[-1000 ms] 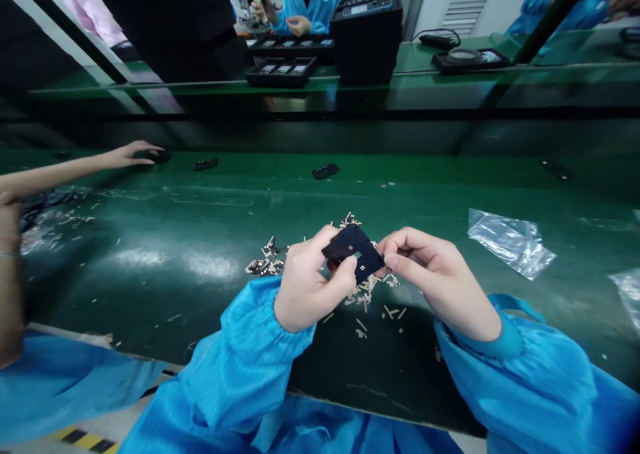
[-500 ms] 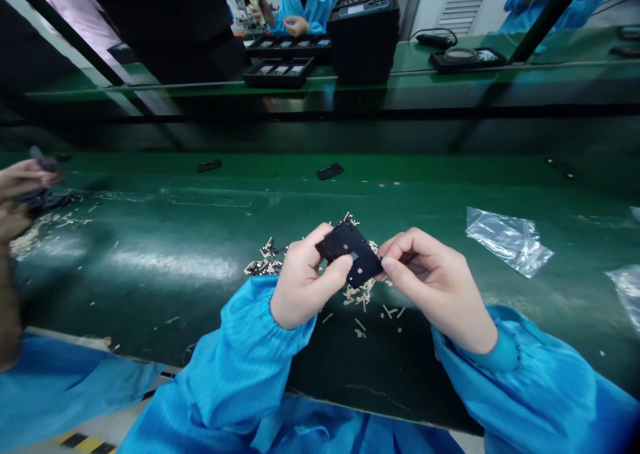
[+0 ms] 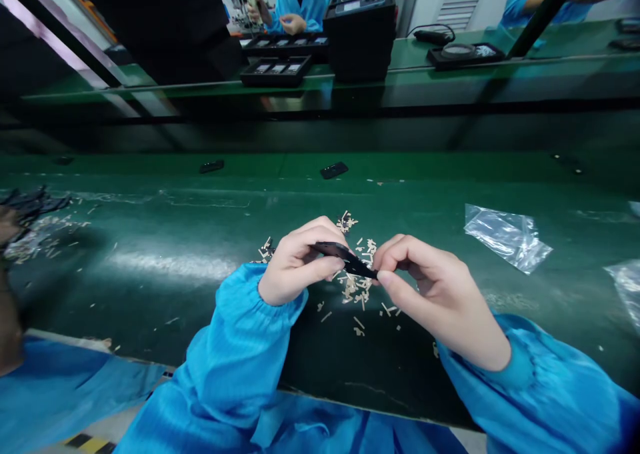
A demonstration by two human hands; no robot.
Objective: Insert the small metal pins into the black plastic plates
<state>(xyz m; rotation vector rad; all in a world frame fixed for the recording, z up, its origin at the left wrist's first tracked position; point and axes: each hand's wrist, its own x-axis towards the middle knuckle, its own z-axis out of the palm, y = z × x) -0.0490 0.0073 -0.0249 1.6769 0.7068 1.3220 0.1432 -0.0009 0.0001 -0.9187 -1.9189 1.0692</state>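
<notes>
A thin black plastic phone cover is tilted nearly edge-on above the bench. My left hand grips its left end, thumb on the near side and fingers behind. At its right corner, my right hand pinches with thumb and forefinger; any small part between those fingertips is too small to make out. Beneath the cover, small pale and dark strips lie scattered on the green bench.
Clear plastic bags lie at right. Black phone parts rest toward the back. On the left, another person's hand is beside a pile of dark parts and pale scraps. Black trays and stacked boxes stand on the raised shelf, with co-workers behind.
The cover has turned from showing its broad face to nearly edge-on. My left hand has shifted slightly left. The neighbour's raised hand with a dark part has left that spot.
</notes>
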